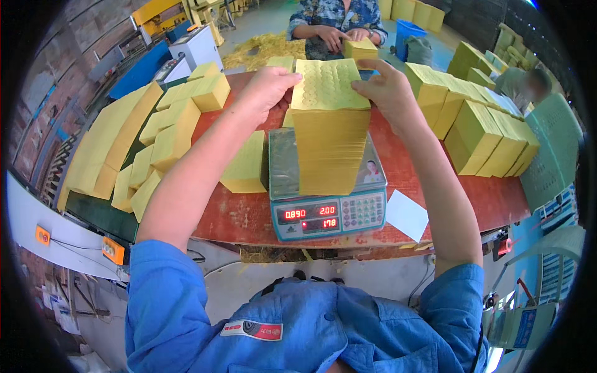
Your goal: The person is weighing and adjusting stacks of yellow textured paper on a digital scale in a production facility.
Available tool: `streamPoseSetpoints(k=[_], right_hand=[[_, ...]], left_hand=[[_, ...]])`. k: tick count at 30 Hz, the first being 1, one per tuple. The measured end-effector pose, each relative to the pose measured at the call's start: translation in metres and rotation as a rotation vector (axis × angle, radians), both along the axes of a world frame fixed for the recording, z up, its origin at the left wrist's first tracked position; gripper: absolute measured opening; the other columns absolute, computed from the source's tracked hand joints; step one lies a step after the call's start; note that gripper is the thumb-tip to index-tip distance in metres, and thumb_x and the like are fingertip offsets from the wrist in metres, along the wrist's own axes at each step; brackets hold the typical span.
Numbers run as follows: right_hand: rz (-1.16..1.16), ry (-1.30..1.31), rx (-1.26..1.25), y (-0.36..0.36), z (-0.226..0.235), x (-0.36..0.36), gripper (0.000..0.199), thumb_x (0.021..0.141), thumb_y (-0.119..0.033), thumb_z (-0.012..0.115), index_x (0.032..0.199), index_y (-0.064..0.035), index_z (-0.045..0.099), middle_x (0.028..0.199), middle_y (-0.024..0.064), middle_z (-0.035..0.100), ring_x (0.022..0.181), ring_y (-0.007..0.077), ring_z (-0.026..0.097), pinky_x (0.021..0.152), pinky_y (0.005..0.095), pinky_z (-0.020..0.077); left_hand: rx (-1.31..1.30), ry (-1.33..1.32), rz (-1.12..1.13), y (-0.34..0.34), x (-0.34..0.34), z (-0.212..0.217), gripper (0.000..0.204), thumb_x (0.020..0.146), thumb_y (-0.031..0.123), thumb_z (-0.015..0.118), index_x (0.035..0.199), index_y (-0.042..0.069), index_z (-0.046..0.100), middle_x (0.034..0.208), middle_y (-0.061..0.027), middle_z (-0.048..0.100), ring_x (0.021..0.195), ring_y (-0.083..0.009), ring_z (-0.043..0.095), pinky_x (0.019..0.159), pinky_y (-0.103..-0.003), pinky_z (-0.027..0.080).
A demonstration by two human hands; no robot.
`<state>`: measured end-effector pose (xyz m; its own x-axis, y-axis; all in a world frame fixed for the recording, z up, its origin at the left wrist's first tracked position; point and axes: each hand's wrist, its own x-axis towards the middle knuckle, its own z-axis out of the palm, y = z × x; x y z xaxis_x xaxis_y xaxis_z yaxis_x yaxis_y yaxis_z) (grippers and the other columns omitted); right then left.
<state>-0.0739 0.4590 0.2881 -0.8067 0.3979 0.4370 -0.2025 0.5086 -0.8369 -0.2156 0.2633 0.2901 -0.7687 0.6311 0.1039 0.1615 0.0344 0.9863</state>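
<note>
A tall stack of yellow paper sheets (329, 149), its top sheet marked with rows of round stamped patterns, stands on a digital weighing scale (329, 217) with lit red digits. My left hand (273, 92) grips the stack's upper left edge, thumb on top and the other fingers partly hidden. At the upper right edge, my right hand (387, 90) has its thumb on the top sheet, with the fingers curled round the far side. Just left of the scale, another yellow paper block (247, 163) rests on the red table (214, 208).
Rows of yellow paper blocks line the left (171, 140) and right (491, 140) sides. A white slip (407, 216) lies beside the scale. Across the table a person (339, 28) handles a smaller paper stack (360, 48). Another person (525, 87) is at the far right, near a green chair back (550, 146).
</note>
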Motion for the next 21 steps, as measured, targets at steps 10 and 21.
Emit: streamPoseSetpoints(k=[10,21], right_hand=[[-0.006,0.065,0.027,0.001,-0.015,-0.003,0.041,0.081,-0.014,0.072,0.115,0.0032,0.061,0.071,0.0061,0.062,0.064,0.0102,0.056,0.056,0.0271,0.0447],[-0.122,0.220,-0.248,-0.021,-0.056,0.095,0.021,0.095,-0.007,0.053,0.111,0.0034,0.062,0.063,-0.0019,0.049,0.055,0.0045,0.043,0.050,0.0219,0.0357]], left_hand=[[-0.044,0.036,-0.026,-0.004,-0.012,-0.017,0.025,0.092,0.027,0.060,0.076,0.009,0.057,0.062,0.0005,0.053,0.052,-0.0085,0.048,0.045,-0.025,0.035],[0.134,0.033,0.266,-0.100,0.055,-0.064,0.024,0.097,0.031,0.054,0.084,0.011,0.055,0.063,0.0031,0.048,0.052,-0.0065,0.045,0.045,-0.022,0.031]])
